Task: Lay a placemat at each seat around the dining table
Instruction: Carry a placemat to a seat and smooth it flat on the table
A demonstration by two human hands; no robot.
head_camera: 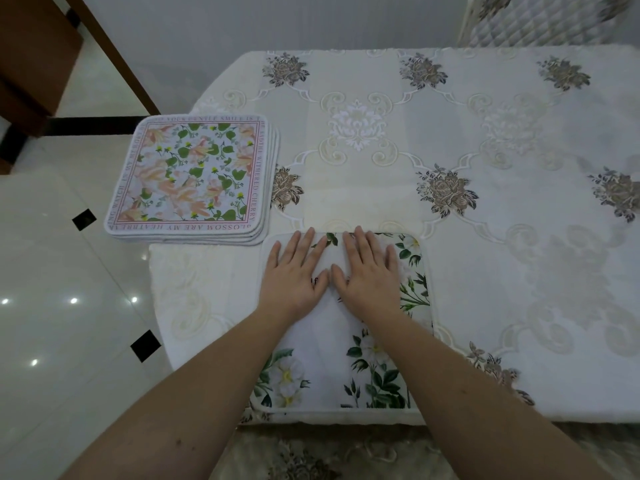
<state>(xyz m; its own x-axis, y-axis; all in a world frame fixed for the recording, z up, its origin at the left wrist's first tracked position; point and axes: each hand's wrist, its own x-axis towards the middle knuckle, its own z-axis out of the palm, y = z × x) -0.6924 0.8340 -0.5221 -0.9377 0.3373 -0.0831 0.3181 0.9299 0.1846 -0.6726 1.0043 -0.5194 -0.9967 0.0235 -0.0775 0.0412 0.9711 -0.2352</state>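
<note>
A white placemat (332,355) with green leaves and white flowers lies flat at the table's near edge, right in front of me. My left hand (296,275) and my right hand (369,275) rest side by side on its far half, palms down, fingers straight and spread. A stack of several placemats (194,174) with pink and green flowers and a lettered border sits on the table's left corner, partly overhanging the edge. The dining table (485,237) wears a white embroidered cloth with grey-brown rose motifs.
A quilted chair back (540,19) stands at the table's far right. Glossy white floor tiles (62,306) with black insets spread to the left. Dark wooden furniture (31,57) stands at the far left. The tablecloth hangs down at the near edge.
</note>
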